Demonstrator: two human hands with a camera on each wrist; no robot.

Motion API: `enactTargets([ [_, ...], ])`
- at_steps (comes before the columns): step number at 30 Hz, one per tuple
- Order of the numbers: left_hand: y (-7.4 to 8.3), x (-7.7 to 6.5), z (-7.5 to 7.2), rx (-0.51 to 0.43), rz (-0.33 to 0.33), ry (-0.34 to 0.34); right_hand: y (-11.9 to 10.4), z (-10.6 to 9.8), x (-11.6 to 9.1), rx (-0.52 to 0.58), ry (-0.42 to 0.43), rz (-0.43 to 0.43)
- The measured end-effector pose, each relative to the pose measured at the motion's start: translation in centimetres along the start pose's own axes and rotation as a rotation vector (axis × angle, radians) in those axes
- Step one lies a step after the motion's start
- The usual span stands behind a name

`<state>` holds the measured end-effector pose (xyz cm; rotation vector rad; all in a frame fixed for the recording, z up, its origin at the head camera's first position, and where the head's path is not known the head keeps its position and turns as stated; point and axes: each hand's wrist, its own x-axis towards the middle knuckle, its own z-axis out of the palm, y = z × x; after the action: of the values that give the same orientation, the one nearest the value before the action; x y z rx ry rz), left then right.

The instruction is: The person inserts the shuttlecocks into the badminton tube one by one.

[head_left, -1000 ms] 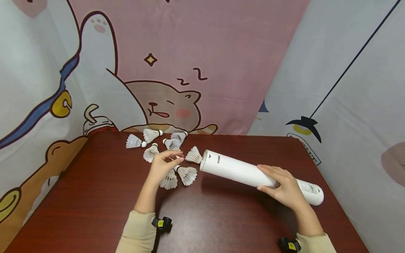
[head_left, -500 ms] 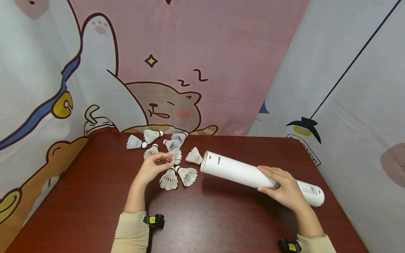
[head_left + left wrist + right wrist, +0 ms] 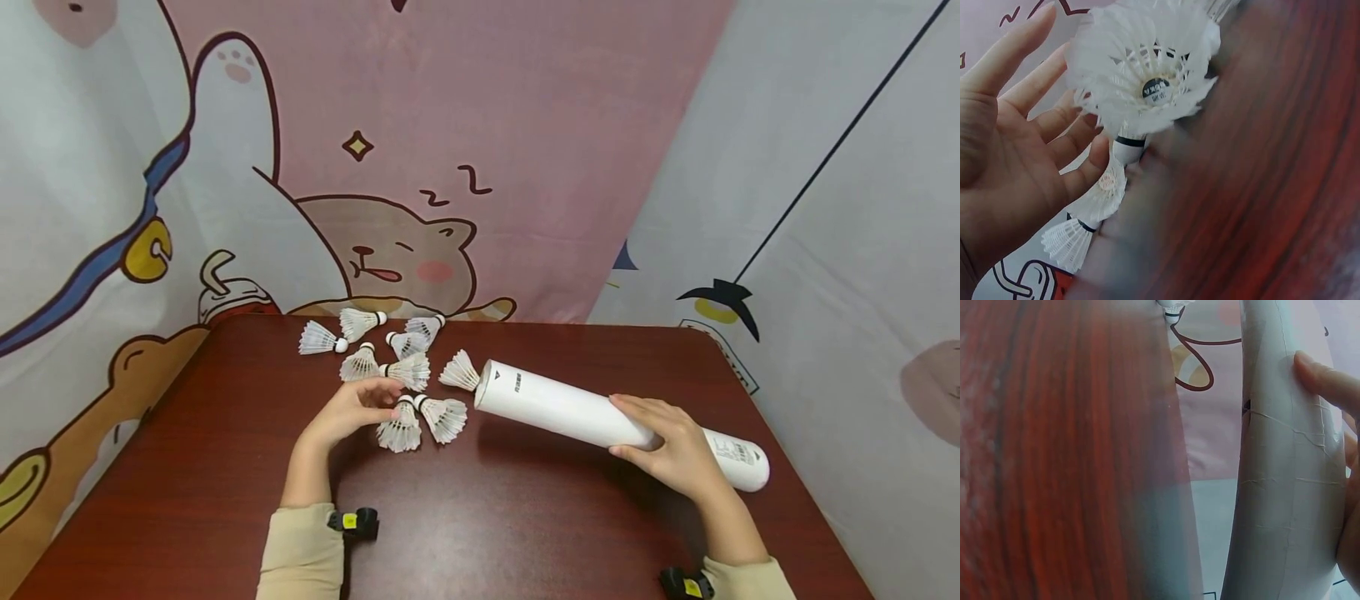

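My right hand [image 3: 671, 442] grips a long white shuttlecock tube [image 3: 562, 404], thumb on the near side and fingers over it. The tube slants, its mouth facing left. A feather shuttlecock [image 3: 459, 372] sits at that mouth, skirt outside and cork end hidden. My left hand [image 3: 348, 412] is over the loose shuttlecocks, fingers parted and holding nothing. Its thumb tip is beside a shuttlecock [image 3: 400, 429] lying cork away from me; whether they touch I cannot tell. Another shuttlecock [image 3: 408, 372] lies just beyond the fingers. In the left wrist view, a shuttlecock [image 3: 1147, 69] appears close beside the spread fingers.
Several more shuttlecocks [image 3: 360, 322] lie toward the back left of the dark red wooden table [image 3: 525, 533]. One shuttlecock [image 3: 442, 418] is right of the left hand. A cartoon-printed cloth [image 3: 525, 167] hangs behind the table's back edge.
My left hand has drawn back leftward and down from beside the tube's mouth to the near shuttlecocks. The right hand and the tube have stayed almost still.
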<state>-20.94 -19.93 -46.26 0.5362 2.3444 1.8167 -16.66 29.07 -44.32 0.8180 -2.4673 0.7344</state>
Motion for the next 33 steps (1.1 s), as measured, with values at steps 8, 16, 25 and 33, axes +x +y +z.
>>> enactTargets([
  [8,-0.8,-0.4,-0.5,0.039,-0.031,-0.058,0.0,0.0,-0.1,-0.001,-0.004,0.004],
  [16,-1.1,-0.5,-0.6,0.056,-0.046,-0.131,0.1,0.1,-0.1,0.011,0.000,0.002],
  [25,-1.3,-0.5,-0.7,0.056,-0.052,-0.118,0.0,0.1,0.0,0.009,0.005,0.001],
  [33,-1.2,-0.7,-0.9,0.046,-0.043,-0.066,-0.1,0.1,-0.1,0.002,0.000,0.008],
])
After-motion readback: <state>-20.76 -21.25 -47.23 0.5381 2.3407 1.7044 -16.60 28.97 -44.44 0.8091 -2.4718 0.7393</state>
